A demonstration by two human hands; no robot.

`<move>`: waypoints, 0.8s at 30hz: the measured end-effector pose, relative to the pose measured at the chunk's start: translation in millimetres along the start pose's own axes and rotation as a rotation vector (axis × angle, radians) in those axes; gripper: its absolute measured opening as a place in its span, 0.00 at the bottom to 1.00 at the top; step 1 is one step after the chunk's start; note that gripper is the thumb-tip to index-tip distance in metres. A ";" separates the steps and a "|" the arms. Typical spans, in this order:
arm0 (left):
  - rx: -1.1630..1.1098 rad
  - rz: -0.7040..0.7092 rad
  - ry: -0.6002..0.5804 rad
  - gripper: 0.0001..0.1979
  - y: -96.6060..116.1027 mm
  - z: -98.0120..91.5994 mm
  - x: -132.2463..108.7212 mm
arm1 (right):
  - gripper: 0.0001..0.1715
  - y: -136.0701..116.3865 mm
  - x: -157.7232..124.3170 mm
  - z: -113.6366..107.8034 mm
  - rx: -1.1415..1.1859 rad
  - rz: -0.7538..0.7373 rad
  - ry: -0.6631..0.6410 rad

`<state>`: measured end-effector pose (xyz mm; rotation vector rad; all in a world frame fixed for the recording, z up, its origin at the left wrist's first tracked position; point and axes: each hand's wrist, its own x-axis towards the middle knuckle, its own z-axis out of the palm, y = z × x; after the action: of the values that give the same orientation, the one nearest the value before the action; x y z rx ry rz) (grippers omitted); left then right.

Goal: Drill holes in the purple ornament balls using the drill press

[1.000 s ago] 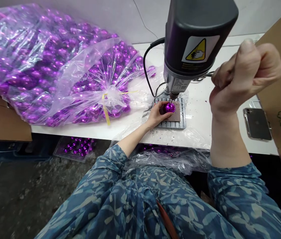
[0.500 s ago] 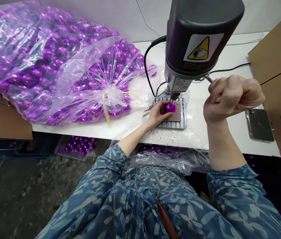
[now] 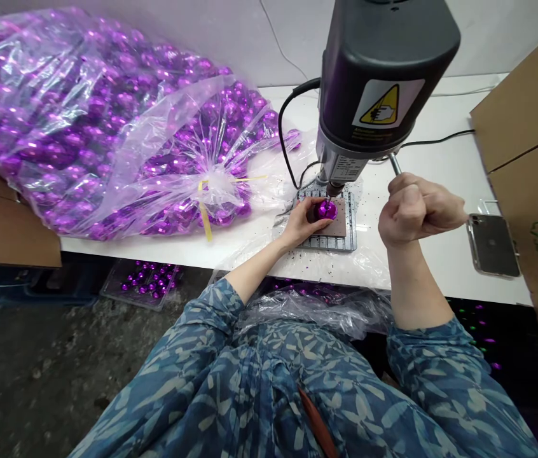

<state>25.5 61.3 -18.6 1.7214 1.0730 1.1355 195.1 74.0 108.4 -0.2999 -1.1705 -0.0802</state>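
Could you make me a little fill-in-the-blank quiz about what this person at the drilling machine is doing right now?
1. The left hand holds a shiny ______ ball under the tip of the dark grey drill press.
2. The right hand is closed around the machine's metal ______.
3. The clear plastic bag of purple balls is tied with a ______ strip.
4. A dark smartphone lies on the white table beside a brown ______ box.

Missing words: purple; lever; yellow; cardboard
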 end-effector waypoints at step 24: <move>0.613 -0.500 -0.678 0.28 28.5 -15.5 -182.2 | 0.44 -4.5 92.2 48.8 0.125 0.416 -0.061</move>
<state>-26.5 -115.3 -37.8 1.9065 1.3531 -0.1276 186.6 91.6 211.0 -0.4309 -1.1466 0.3668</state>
